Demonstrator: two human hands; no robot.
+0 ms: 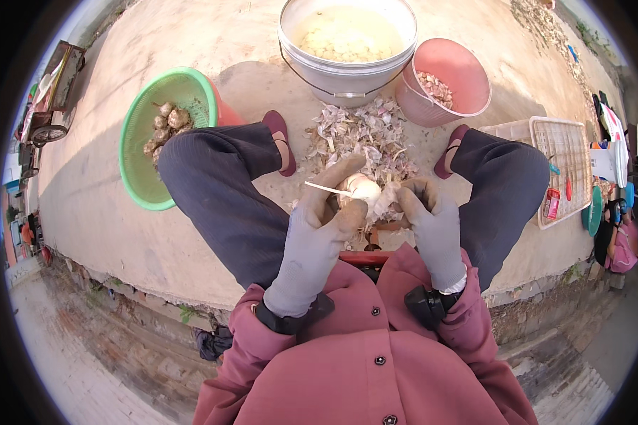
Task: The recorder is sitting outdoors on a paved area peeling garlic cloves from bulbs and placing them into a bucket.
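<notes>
Above a heap of papery skins [365, 127], I have a pale garlic bulb [364, 186] held in the gloved left hand [312, 227], its fingers and thumb closed around the sides. On my feed the bulb's thin stem [326, 188] points left and slightly up the view, so the long axis runs mostly crosswise. The right hand [432, 219], gloved too, is narrow, fingertips bent in toward loose skin [388, 204] at the bulb's right; I cannot tell whether they pinch it. Beyond the heap I see a white bucket [319, 78] of pale cloves [347, 46] in liquid, with a pink bucket [468, 71] of reddish cloves [434, 90] just beside it. Farther left, a green basket [136, 127] carries brownish bulbs [181, 117]; farther right stands a white crate [567, 134].
</notes>
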